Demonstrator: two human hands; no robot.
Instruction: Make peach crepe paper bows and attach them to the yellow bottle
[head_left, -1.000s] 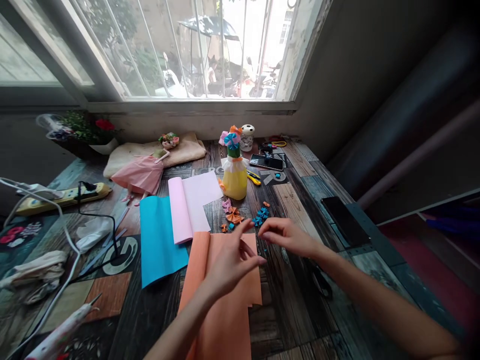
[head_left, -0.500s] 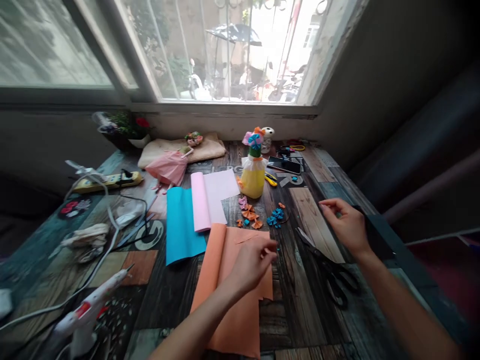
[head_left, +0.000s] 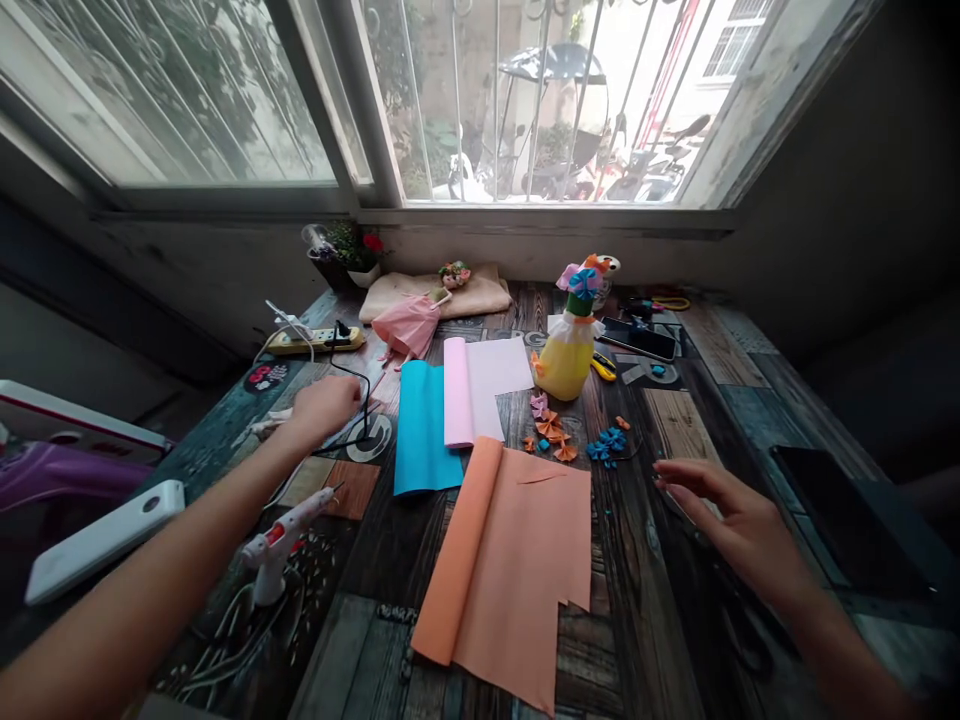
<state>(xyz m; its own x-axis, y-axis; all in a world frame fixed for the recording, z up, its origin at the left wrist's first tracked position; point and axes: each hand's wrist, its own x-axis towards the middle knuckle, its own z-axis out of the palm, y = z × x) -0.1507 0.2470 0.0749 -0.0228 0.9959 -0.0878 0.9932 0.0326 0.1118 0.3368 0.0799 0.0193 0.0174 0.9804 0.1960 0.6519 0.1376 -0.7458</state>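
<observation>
our left hand [head_left: 326, 408] reaches far out, by the crumpled cloth [head_left: 268, 425] and the black cord [head_left: 368, 400]. its fingers are hidden, so we cannot tell how wide they are or what they hold. our right hand [head_left: 739, 515] is over the black scissors [head_left: 750, 660], thumb and pointing finger a little apart, with nothing clear between them. to reach well, we should keep our wrist off the cord and our arm away from the glue gun [head_left: 281, 535], as its tip may be hot. the orange crepe paper [head_left: 465, 550] lies partly unrolled on the worktop [head_left: 630, 590]. half a second earlier our left hand is over that paper; now the paper is uncovered, and our right hand hides more of the scissors.
</observation>
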